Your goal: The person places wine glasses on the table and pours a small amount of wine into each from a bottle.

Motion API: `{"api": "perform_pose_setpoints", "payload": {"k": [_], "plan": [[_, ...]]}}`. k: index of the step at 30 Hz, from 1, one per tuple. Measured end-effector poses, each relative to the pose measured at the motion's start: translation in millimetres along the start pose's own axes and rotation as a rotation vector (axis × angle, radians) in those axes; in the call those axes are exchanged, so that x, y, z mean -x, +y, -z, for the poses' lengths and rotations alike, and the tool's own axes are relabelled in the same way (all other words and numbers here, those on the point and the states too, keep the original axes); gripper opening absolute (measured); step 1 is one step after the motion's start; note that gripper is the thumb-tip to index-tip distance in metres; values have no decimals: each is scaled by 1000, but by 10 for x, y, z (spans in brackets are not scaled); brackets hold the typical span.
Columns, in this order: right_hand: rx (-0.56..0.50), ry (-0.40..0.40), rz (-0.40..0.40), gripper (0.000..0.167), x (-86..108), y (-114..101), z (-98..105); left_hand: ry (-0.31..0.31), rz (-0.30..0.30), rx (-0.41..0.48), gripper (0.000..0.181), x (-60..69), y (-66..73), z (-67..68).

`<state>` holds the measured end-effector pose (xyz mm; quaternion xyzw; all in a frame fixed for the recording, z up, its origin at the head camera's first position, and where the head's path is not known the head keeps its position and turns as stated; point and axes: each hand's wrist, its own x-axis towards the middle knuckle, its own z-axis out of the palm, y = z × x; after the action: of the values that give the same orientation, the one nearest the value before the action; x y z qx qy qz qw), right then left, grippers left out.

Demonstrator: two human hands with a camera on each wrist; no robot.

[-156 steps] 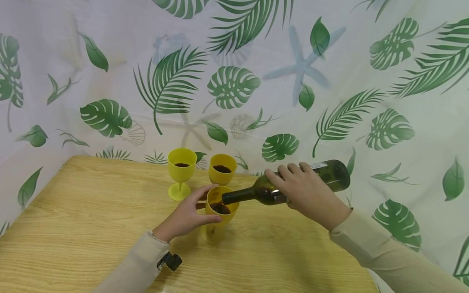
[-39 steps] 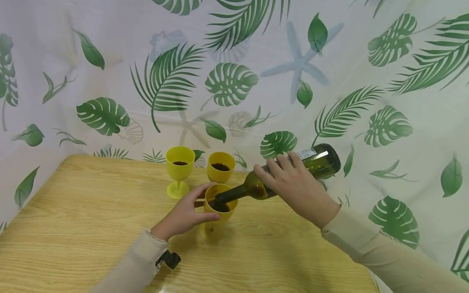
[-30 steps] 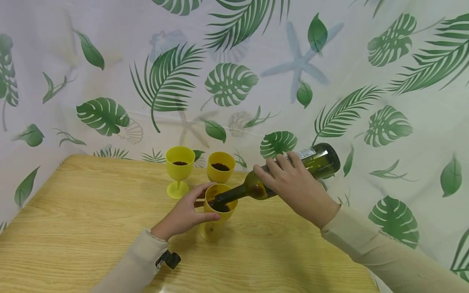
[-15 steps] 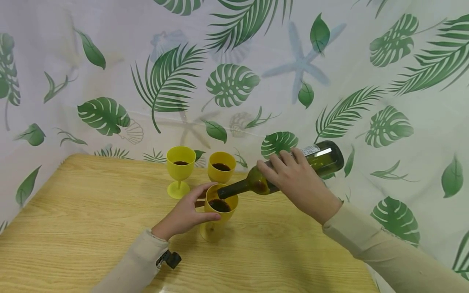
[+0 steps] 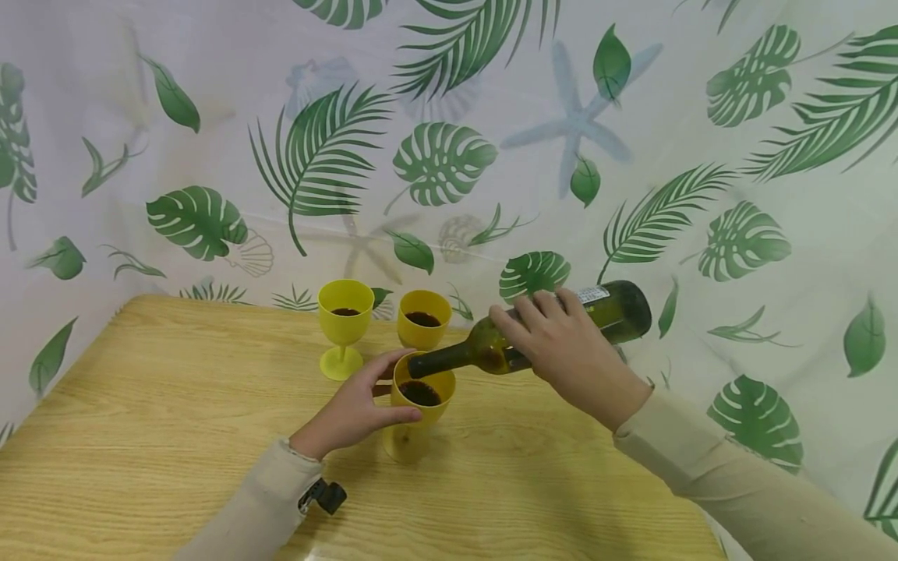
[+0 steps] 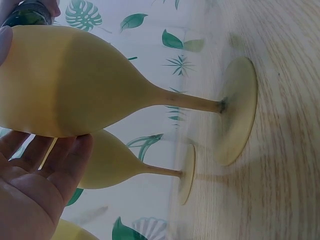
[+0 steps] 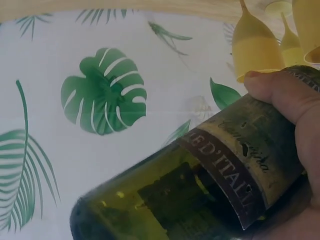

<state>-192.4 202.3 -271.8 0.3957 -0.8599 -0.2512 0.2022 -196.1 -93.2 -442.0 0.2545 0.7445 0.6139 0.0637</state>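
Note:
My left hand (image 5: 354, 409) holds the bowl of the front yellow goblet (image 5: 407, 438), thumb on the near side and fingers behind. The goblet's foot stands on the table, and dark liquid (image 5: 421, 393) lies in its bowl. My right hand (image 5: 578, 358) grips a green glass wine bottle (image 5: 484, 348) round its labelled body. Tilted, the bottle has its mouth inside the goblet's rim, above the liquid; I see no stream. In the left wrist view, the goblet (image 6: 95, 80) shows its stem and foot. The bottle's label (image 7: 240, 165) faces the right wrist camera.
Two more yellow goblets stand behind: a left goblet (image 5: 345, 319) and a right goblet (image 5: 424, 323), both with dark liquid inside. The wood-grain table (image 5: 175, 436) ends at a leaf-patterned sheet (image 5: 449, 101). A black device (image 5: 326, 496) sits at my left cuff.
The liquid stream seen earlier is gone. The bottle's mouth, lower in the goblet about a second ago, has risen; since half a second ago the bottle's base has dipped slightly. My left hand stays put.

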Motion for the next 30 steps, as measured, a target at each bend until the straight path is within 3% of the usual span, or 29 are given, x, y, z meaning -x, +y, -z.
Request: {"api": "perform_pose_setpoints", "payload": {"k": [4,23,30], "plan": [[-43,4,-1,91,34,-26,-40,2,-1,-2,81,6,-3,-21],[-179,42,-31,85,182,-147,-338,26,15,-5,82,56,10,-105],[-264,22,-86,89,242,-195,-489,31,13,-5,81,70,27,-135]]}}
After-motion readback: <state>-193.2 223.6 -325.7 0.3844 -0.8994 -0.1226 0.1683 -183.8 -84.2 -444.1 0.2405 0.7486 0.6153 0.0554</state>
